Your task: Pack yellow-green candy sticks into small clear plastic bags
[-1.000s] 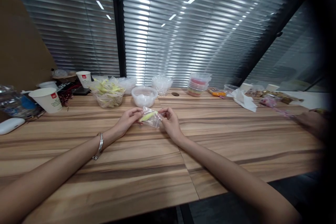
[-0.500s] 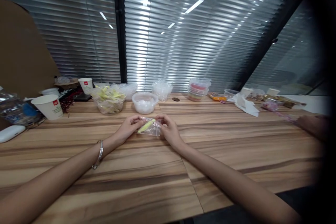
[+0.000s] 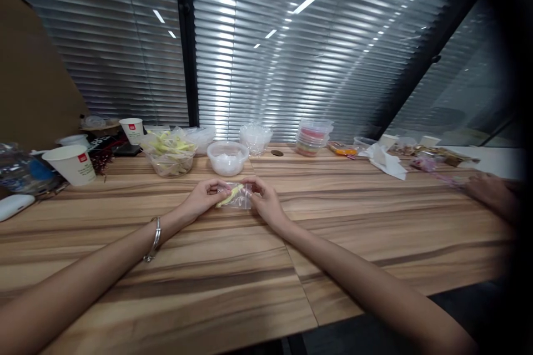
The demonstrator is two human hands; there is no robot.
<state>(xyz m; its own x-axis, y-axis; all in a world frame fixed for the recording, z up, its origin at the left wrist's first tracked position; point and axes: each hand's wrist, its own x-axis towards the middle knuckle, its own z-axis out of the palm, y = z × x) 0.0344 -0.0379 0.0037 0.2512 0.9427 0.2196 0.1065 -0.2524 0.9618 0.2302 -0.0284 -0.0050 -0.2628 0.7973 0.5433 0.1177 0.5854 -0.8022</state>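
Note:
A small clear zip bag (image 3: pixel 240 201) with a slim yellow-green piece (image 3: pixel 230 194) lies between my hands, just above the wooden table (image 3: pixel 233 266). My left hand (image 3: pixel 205 197) pinches the bag's left side, thumb over the yellow-green piece. On the right edge of the bag, my right hand (image 3: pixel 264 199) has its fingers closed. What the yellow-green piece is, I cannot make out. Behind the hands stands a round clear tub (image 3: pixel 227 158) with whitish clear plastic in it. To its left is a clear bowl (image 3: pixel 169 161) heaped with bagged yellow-green pieces.
Paper cups (image 3: pixel 71 165) and a white device (image 3: pixel 15 207) sit at the left. Along the back are a crumpled clear plastic heap (image 3: pixel 255 138), stacked tubs (image 3: pixel 313 137), an orange packet (image 3: pixel 343 148) and white tissue (image 3: pixel 385 160). Another person's hand (image 3: pixel 487 188) rests at the right.
The view has tilted slightly, so everything sits a little higher and further left. My left thumb has shifted further over the yellow-green piece. Both hands still hold the bag.

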